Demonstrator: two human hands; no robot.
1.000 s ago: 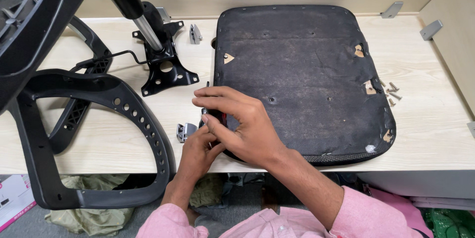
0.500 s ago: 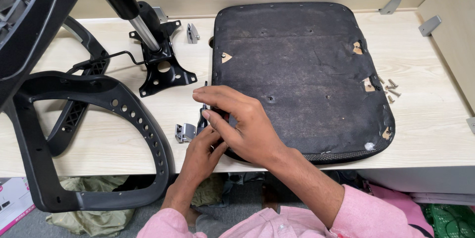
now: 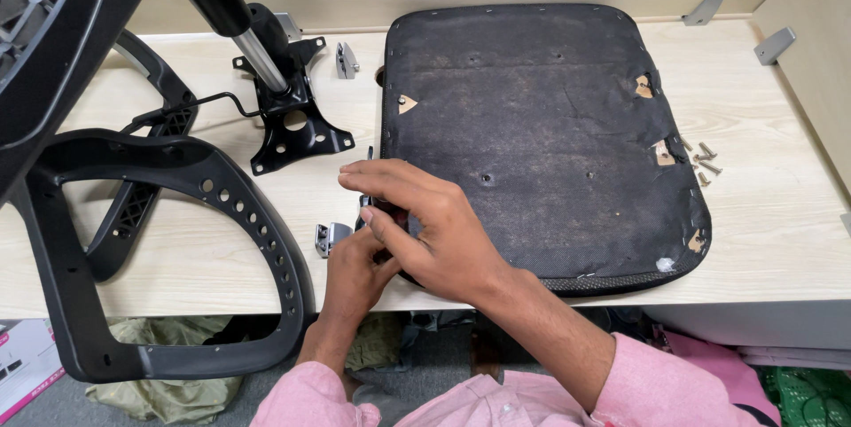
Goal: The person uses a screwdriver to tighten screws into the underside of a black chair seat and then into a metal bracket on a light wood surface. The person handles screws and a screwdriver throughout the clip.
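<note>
Fingers of both hands met over a small dark part (image 3: 377, 214) at the seat cushion's near-left corner; the right hand (image 3: 425, 232) arched over it from four o'clock with thumb and fingertips pinched on it, while the left hand (image 3: 355, 272) came up from six o'clock and closed on it from below. Most of the part was hidden, so only a black, hard-looking edge showed. Just at nine o'clock of the hands lay a small grey metal bracket (image 3: 330, 238) on the pale wooden table (image 3: 780, 232). The seat cushion (image 3: 541, 134) lay underside up, black fabric with small holes and torn tan patches. At three o'clock, loose screws (image 3: 700, 161) sat beside its edge. At eleven o'clock stood the black tilt mechanism (image 3: 288, 121) with its gas cylinder (image 3: 232, 19), and at nine o'clock a black plastic chair frame (image 3: 168, 250) overhung the table.
</note>
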